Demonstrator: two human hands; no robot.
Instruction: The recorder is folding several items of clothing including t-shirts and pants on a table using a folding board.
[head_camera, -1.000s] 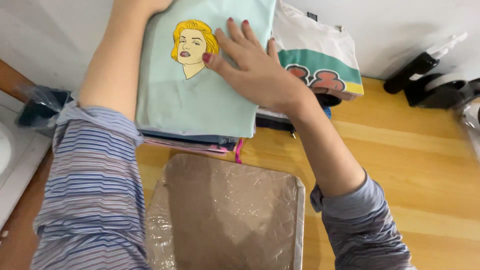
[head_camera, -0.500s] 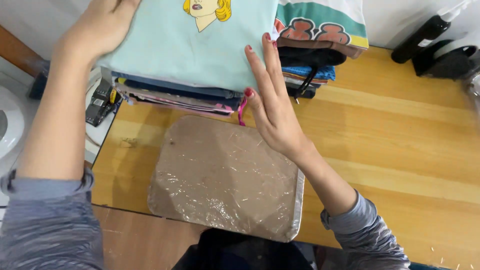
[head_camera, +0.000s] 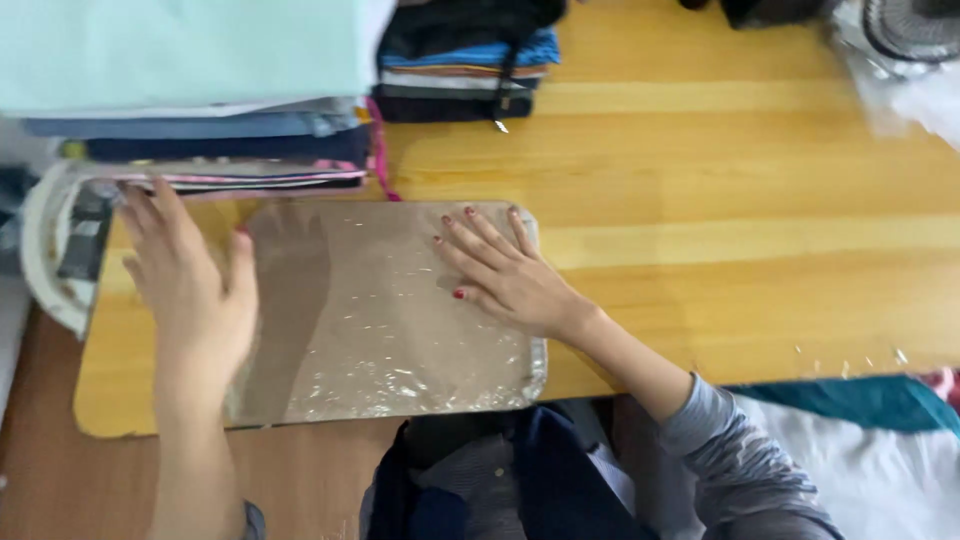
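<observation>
**Both hands flat on wrapped board**

L to R: white round object (head_camera: 40, 260) at far left edge, partly cut off, can't tell what it is. Above it a stack of folded clothes (head_camera: 200, 110), pale mint piece on top, blue, navy and pink-striped layers under. Left hand (head_camera: 190, 290) is spread open, palm down, blurred; fingers splayed over the board's left edge and the table beside it. Grips nothing.

Board (head_camera: 380, 320) lies flat on the wooden table (head_camera: 720, 200), near the front edge, just below the stack. Looks like brown cardboard, rect. w/ rounded corners, wrapped in clear shiny film that wrinkles and glints, esp. along the lower part. Judgement: stiff, light, flat; film prob. slick, so palms may slide, and a pinch at the edges or corners w/ thumb under should hold better than pressing on top. Film could tear or snag on nails.

Right hand (head_camera: 505, 275) rests open on the board's upper right part, fingers spread, red nails, palm down, holding nothing. Grey sleeve below it.

Further right: second, smaller stack (head_camera: 465, 60) of dark and blue folded clothes at top, then bare table. Clear plastic (head_camera: 900, 90) at top right corner, teal cloth (head_camera: 860, 400) at lower right.
</observation>
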